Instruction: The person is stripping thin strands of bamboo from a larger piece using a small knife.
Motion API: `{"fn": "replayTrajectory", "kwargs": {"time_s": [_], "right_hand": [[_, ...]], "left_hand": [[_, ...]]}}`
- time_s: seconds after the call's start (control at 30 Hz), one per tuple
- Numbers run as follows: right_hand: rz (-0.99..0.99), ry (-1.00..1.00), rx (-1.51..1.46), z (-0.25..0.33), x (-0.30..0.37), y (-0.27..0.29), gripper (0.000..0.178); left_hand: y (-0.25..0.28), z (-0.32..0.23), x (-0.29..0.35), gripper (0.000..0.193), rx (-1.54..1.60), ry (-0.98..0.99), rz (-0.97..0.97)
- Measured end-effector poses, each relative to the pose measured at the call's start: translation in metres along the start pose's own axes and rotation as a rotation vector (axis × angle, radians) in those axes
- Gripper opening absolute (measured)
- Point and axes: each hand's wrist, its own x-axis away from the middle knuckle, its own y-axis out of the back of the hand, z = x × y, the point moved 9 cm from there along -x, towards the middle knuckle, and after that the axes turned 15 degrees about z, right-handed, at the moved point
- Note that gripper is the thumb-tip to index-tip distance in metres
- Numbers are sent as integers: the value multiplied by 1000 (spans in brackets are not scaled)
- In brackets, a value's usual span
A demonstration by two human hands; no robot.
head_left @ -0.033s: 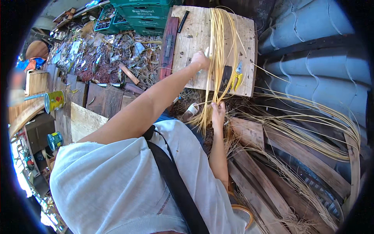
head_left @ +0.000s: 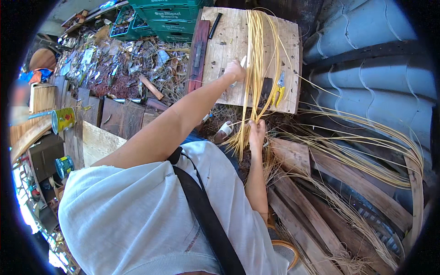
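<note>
A bundle of long pale-yellow split strips (head_left: 257, 50), like rattan or cane, lies lengthwise over a wooden board (head_left: 224, 50) and hangs past its near edge. My left hand (head_left: 235, 70) is closed at the bundle's left side. A narrow white-tipped object (head_left: 243, 61) sticks out of its fingers; its kind is unclear. Lower down, my right hand (head_left: 257, 133) grips the strips near their loose lower ends, its fingers partly hidden. Pruning shears (head_left: 278, 91) with yellow handles lie on the board right of the bundle, beside a dark flat block (head_left: 266, 86).
More strips (head_left: 366, 160) curve over stacked planks (head_left: 339, 183) at the right, below blue-grey corrugated sheets (head_left: 371, 87). A dark rod (head_left: 215, 26) and a reddish plank (head_left: 197, 57) edge the board's left. Green crates (head_left: 169, 23) stand behind; litter (head_left: 114, 68) covers the ground leftward.
</note>
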Motion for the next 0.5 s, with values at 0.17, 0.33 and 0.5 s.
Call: {"fn": "replayTrajectory", "kwargs": {"time_s": [0.17, 0.33, 0.5], "right_hand": [[-207, 110, 46, -1, 8, 11, 25], [-207, 97, 206, 14, 11, -3, 39], [-447, 383, 962, 98, 32, -43, 55]], "left_hand": [[0, -40, 48, 42, 173, -46, 242], [-6, -36, 46, 37, 464, -64, 223], [-3, -54, 80, 22, 916, -100, 461]]}}
